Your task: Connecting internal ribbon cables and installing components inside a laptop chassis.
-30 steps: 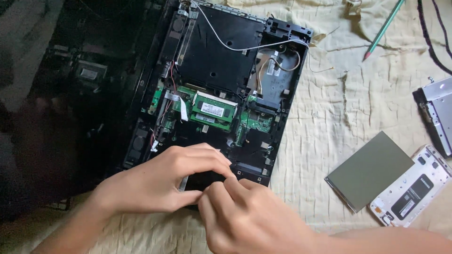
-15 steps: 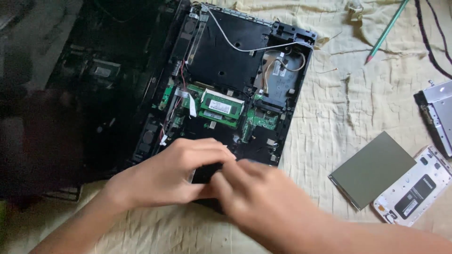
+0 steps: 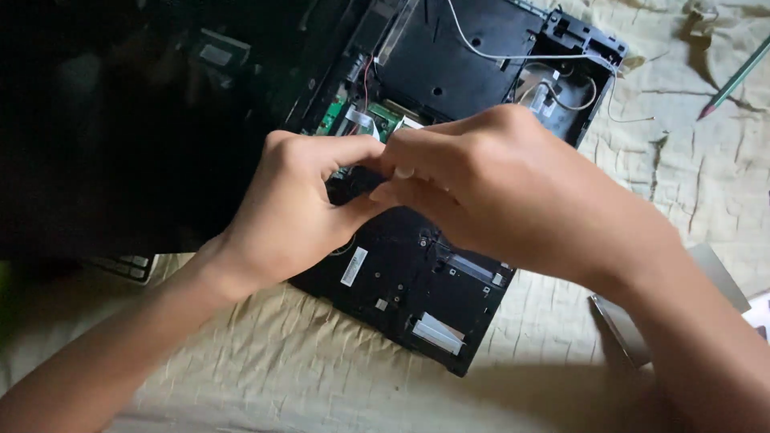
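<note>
1. The opened laptop base [image 3: 417,281] lies bottom-up on a wrinkled cream cloth [image 3: 241,353], its near corner toward the cloth's front edge, leaving the inner parts exposed.
2. The left hand [image 3: 301,212] curls around a small black part [image 3: 353,183] above the middle of the base, pinching it with thumb and fingers to steady it.
3. The right hand [image 3: 497,184] meets it from the opposite side, fingertips pressed together on the same part.
4. A green circuit board [image 3: 377,116] and a white wire [image 3: 481,52] sit beyond the hands.
5. A green pencil [image 3: 734,80] lies near the cloth's far right edge, clear of the work.

Two bare hands [image 3: 385,192], bare forearms, no sleeves
</note>
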